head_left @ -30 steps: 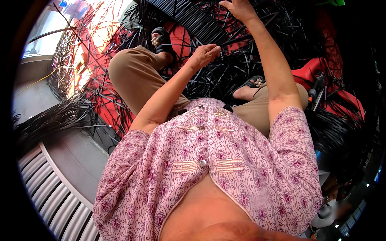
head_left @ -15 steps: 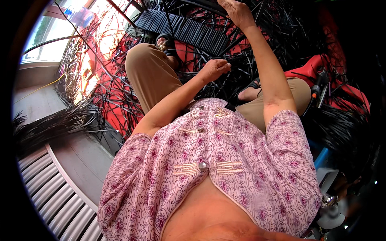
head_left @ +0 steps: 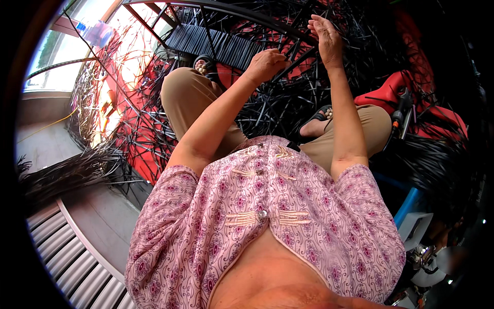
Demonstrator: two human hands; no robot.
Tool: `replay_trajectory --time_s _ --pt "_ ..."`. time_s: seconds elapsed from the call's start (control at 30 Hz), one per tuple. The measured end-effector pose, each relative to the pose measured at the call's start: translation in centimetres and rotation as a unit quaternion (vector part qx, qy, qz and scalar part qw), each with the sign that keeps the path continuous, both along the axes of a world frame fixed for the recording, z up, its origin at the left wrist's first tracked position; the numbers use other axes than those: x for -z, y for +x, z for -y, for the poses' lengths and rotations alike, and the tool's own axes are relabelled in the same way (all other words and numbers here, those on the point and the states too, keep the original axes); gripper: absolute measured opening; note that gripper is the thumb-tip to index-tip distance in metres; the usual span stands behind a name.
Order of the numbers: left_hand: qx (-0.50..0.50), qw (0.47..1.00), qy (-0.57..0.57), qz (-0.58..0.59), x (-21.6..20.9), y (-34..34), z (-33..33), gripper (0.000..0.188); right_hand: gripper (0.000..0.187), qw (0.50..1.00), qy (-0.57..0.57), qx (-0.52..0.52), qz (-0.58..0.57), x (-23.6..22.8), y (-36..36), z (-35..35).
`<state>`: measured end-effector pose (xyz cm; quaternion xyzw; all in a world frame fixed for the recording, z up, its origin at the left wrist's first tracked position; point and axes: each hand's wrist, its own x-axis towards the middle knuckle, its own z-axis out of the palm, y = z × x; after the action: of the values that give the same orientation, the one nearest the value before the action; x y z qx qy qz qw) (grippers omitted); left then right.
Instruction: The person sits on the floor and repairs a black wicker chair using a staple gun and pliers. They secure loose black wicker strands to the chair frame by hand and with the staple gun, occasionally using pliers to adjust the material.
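A red floor covering [head_left: 144, 170] spreads beneath a tangle of loose black strips [head_left: 278, 109]. The person's sandals [head_left: 321, 114] rest among them, and a thick dark bunch [head_left: 429, 160] lies to the right.

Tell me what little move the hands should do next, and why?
Perhaps the bare right hand could lightly grasp the black, slim-railed frame to steady it: its fingers look open beside the frame. The bare left hand is curled nearby; I can't tell whether it pinches any of the thin black strips lying around.
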<state>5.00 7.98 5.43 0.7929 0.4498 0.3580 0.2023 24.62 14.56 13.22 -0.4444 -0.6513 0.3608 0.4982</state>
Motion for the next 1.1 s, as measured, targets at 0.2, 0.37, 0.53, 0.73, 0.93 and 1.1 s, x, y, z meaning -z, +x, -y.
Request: replay_trajectory --time_s 0.2,0.37,0.53,0.73,0.93,1.1 --pt "0.022 0.999 0.013 0.036 0.6 1.1 -1.3 0.029 0.037 0.976 0.085 0.120 -0.161 2.1 -0.6 2.5" --pt "-0.016 0.995 -0.071 0.071 0.3 1.5 -1.7 0.023 0.024 0.955 -0.120 0.158 -0.221 6.1 -1.3 8.7" --pt "0.036 0.998 0.028 0.036 0.2 1.4 -0.8 0.020 0.030 0.993 -0.062 0.095 -0.021 11.5 -3.7 10.6" --pt "0.069 0.980 0.055 -0.180 -2.9 -0.1 0.0 0.023 0.024 0.990 -0.095 -0.057 -0.092 14.4 -3.7 10.0" --pt "0.063 0.925 0.325 -0.185 -10.0 -2.5 -6.0 0.038 0.028 0.977 -0.180 -0.078 -0.087 15.9 -5.9 11.0" --pt "0.102 0.923 -0.012 -0.371 -12.2 -2.2 -10.0 0.065 0.028 0.942 -0.271 -0.133 -0.144 15.6 -7.7 12.1"
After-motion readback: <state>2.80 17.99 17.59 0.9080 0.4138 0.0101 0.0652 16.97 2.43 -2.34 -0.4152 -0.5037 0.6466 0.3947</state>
